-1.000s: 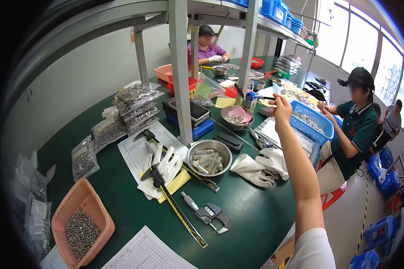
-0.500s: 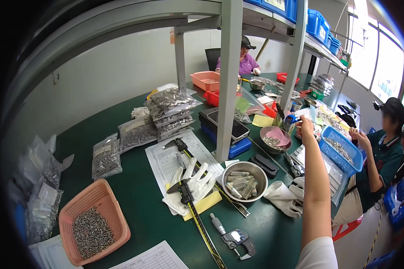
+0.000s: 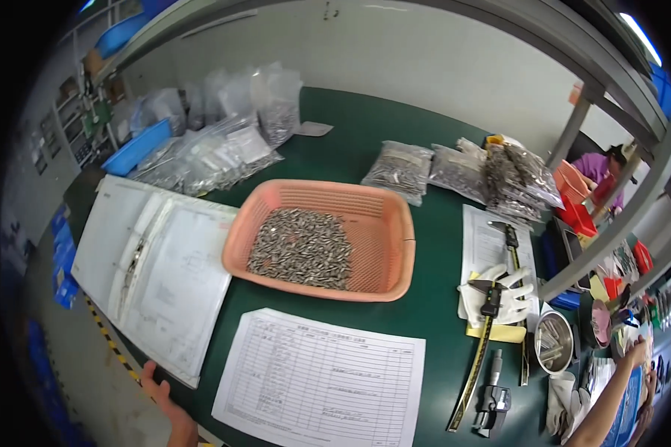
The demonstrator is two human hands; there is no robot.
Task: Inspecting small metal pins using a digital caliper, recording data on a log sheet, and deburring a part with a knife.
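A dark green desk (image 3: 395,134) carried everything. Near its middle sat a salmon-pink plastic basket (image 3: 384,223) heaped with small grey metal parts (image 3: 300,247). To the left lay an open ring binder (image 3: 153,268) with white sheets, and in front of the basket a printed form (image 3: 320,380). Clear bags of parts (image 3: 209,153) were piled at the back left, with more bags (image 3: 462,171) at the back right. On the right lay another paper sheet (image 3: 481,242), a white glove (image 3: 511,298) on it, a long caliper (image 3: 479,357), a micrometer (image 3: 492,398) and a steel bowl (image 3: 554,343) holding what seemed to be metal pieces.
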